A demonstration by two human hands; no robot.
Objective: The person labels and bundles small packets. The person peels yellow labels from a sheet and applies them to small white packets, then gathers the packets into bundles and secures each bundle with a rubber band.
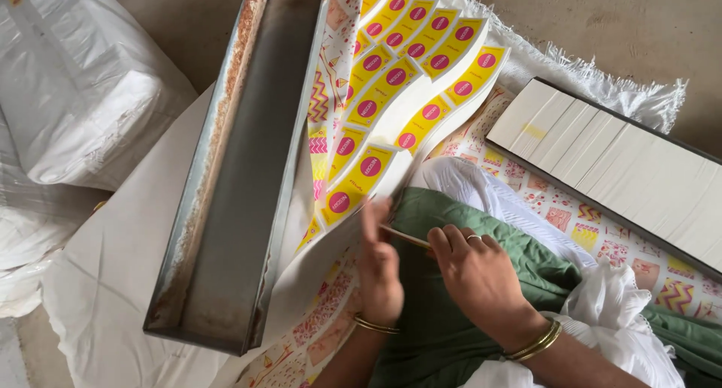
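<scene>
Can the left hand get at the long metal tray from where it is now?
Probably yes. The left hand rests on the fanned yellow labels, and the metal tray lies just to its left. Only the white paper edge lies between them; nothing blocks the way.

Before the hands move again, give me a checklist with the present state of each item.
1. Left hand on the fanned yellow label stacks: ok, its fingers touch the nearest stack's edge.
2. Right hand holds the thin stick: ok, pinched at the fingers, tip toward the left hand.
3. Stacks kept in order: ok, fanned in overlapping rows.
4. Metal tray steady: cannot tell; it lies tilted beside the stacks.
5. White card stack in the long box: ok, packed upright, apart from both hands.
6. Labels separated singly: cannot tell, fingers blurred.
</scene>
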